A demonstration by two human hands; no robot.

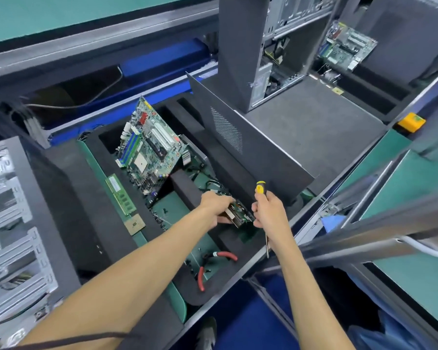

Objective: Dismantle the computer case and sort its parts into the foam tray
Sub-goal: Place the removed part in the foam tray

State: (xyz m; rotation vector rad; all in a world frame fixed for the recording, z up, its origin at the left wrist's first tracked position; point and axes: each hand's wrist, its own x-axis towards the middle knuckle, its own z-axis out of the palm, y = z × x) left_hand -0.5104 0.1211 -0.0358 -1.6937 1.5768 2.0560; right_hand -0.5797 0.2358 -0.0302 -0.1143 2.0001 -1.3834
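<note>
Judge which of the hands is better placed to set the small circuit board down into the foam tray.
Left. The left hand already grips the small circuit board over the foam tray; the right hand is wrapped around the screwdriver, only touching the board's edge.

Leaning side panel (240, 137) blocks tray's right; motherboard (152, 147) crowds rear slot.

Electronics teardown workshop — rows of foam trays (68, 188), open PC cases (263, 51), bare mobos (149, 145).
</note>
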